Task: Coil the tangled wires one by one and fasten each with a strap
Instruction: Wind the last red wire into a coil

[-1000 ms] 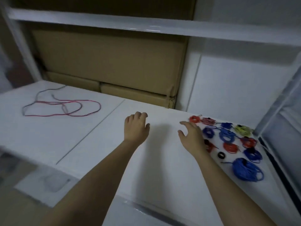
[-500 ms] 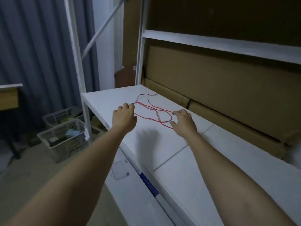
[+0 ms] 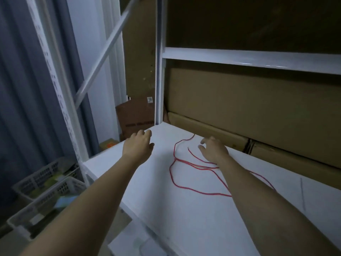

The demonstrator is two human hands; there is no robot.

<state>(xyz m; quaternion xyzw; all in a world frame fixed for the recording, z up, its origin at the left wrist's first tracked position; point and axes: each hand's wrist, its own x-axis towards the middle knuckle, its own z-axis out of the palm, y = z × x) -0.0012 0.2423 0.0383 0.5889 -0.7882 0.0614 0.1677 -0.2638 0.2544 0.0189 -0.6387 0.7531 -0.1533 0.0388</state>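
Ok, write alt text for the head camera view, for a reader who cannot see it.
Two bare hands reach over a white shelf surface toward a loose red wire: the right hand hovers with spread fingers above its strands, and the left hand is open near the shelf's left corner. Cardboard boxes line the back, and plastic baskets sit lower left.

No text is legible. The brown cardboard box [image 3: 135,117] behind the shelf post carries one dark printed line along its lower edge and a small white label [image 3: 150,99] at its upper right; both are too blurred to read.
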